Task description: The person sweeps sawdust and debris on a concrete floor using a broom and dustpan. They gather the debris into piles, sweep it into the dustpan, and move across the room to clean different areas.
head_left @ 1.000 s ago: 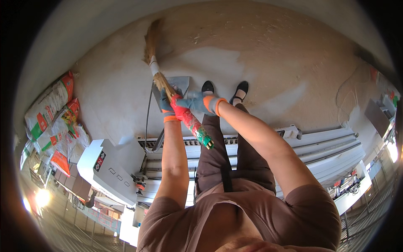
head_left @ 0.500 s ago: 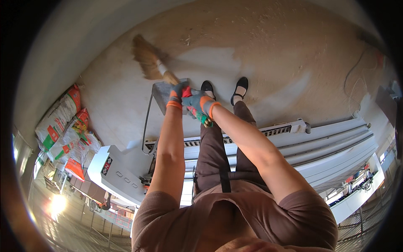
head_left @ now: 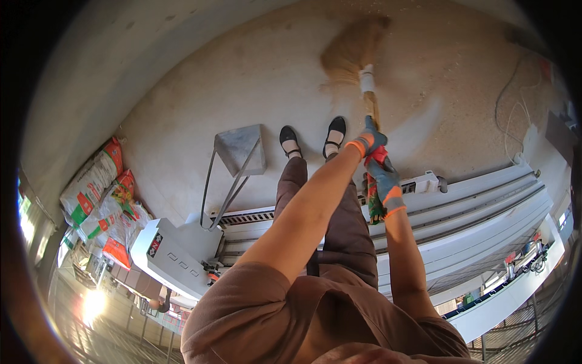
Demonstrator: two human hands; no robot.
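Observation:
Both my hands, in grey gloves with orange cuffs, are closed round the handle of a straw broom (head_left: 354, 51). My left hand (head_left: 368, 138) grips higher up toward the bristles, just below the white band on the broom's neck. Close behind it, my right hand (head_left: 384, 181) holds the end of the handle, which is wrapped in red and green cloth. The bristles fan out, blurred, over the dusty floor ahead of my feet. To the left of my feet a grey metal dustpan (head_left: 250, 151) with a long bent-rod handle rests on the floor.
Printed sacks (head_left: 94, 179) and plastic bags lie against the left wall. A long white machine with rails (head_left: 461, 209) runs behind my legs, its white end housing (head_left: 173, 249) at the left. A thin cable (head_left: 500, 115) lies on the floor at the far right.
The broom and both hands have swung from the left across to the right. The dustpan, partly covered by my hands before, now shows in full. My grip stays on the handle.

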